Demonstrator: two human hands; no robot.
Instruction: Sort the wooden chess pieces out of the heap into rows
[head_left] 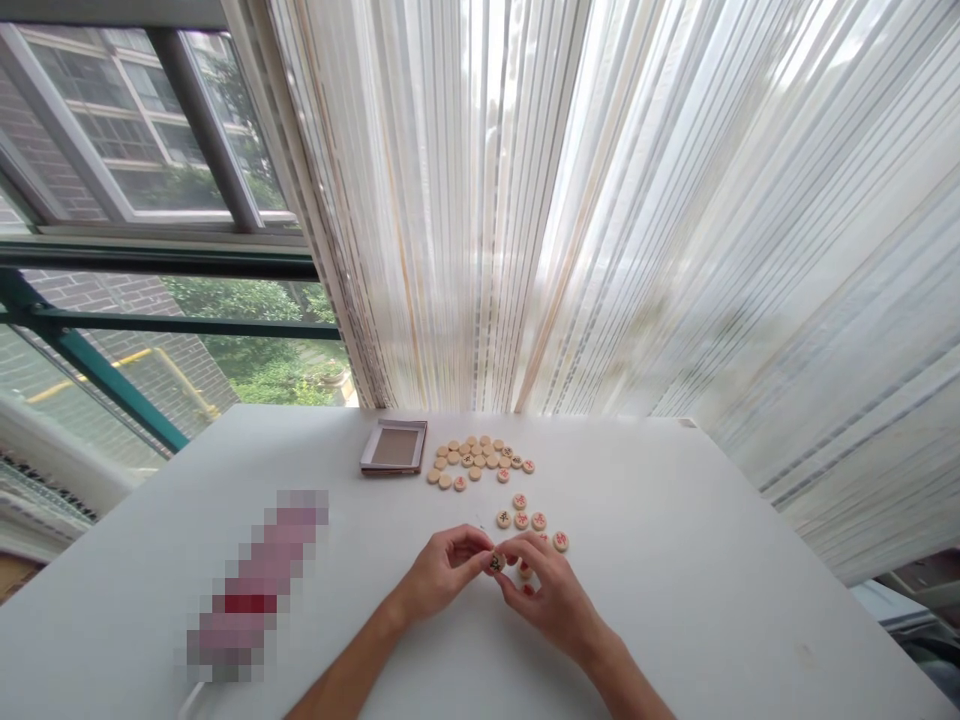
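Between my two hands is a round wooden Chinese chess piece [496, 563] with a black character facing up. The fingertips of my left hand [442, 572] pinch it from the left side. My right hand [553, 592] closes on it from the right, thumb and index finger curled around it. Under and beside my right fingers lie more pieces with red characters, partly covered. Just beyond the hands sit a black-marked piece [503, 520] and several red-marked pieces [521, 520], all face up.
Farther back is a loose cluster of chess pieces [480, 460], mostly blank side up. Left of it stands a shallow open box [395, 447]. A blurred pinkish long object [266, 585] with a white cord lies on the white table [712, 560]. String curtains [480, 250] hang behind.
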